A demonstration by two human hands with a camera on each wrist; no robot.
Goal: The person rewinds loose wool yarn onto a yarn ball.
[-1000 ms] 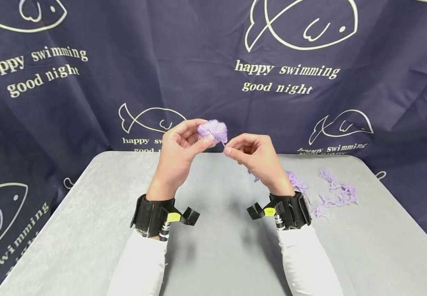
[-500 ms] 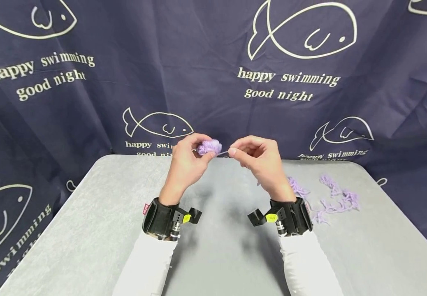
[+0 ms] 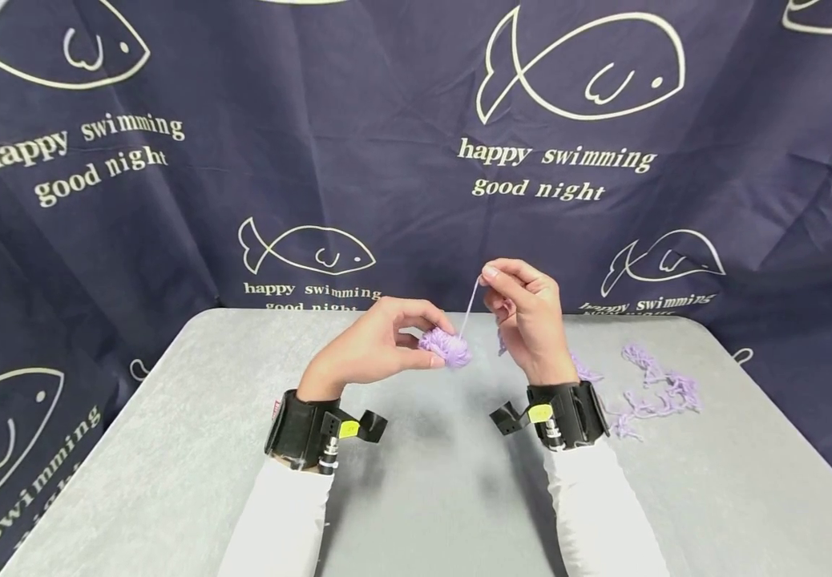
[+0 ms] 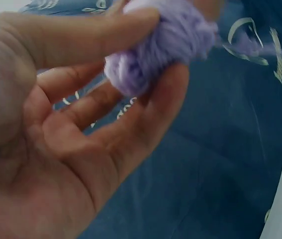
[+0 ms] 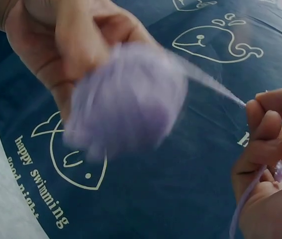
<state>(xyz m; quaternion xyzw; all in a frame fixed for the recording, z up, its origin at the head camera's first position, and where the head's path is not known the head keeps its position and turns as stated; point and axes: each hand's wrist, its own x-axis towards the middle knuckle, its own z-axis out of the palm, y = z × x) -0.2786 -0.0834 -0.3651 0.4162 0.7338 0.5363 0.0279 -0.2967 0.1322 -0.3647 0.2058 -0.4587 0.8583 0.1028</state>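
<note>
Little purple yarn ball (image 3: 446, 348) is up in the air over the middle of the counter (image 3: 171, 449), toward the far edge. Left hand (image 3: 380, 346) has its thumb and fingers clamped around it. Right hand (image 3: 527, 312) sits higher, fingertips pinching the strand (image 3: 468, 308) pulled taut off the ball. Loose yarn scraps (image 3: 650, 385) lie near the far right corner; lots of bare counter along the near edge.

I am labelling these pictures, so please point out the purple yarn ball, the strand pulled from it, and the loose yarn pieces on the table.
purple yarn ball (image 3: 446, 348): head view, middle of the ball.
yarn strand (image 3: 468, 308): head view, midway along the strand.
loose yarn pieces (image 3: 657, 385): head view, middle of the heap.
</note>
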